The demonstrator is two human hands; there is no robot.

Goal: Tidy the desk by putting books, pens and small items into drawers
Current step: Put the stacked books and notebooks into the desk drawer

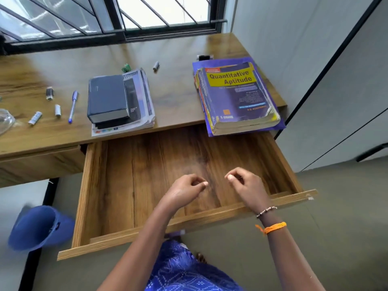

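While both hands hover low in the frame over the pulled-out wooden drawer [130, 185], the left hand [184, 189] and right hand [244, 185] each keep a loosely curled grip on nothing. Higher up on the wooden bench [178, 97], a blue "Quantitative Aptitude" book [237, 95] lies at right, a dark book stack [119, 101] at centre, a blue pen [73, 106] at left.

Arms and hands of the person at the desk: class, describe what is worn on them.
Both forearms are bare, with no sleeves in view. The right wrist carries two bands: a thin beaded bracelet nearer the right hand and an orange thread band further up. The left hand and its wrist wear nothing.
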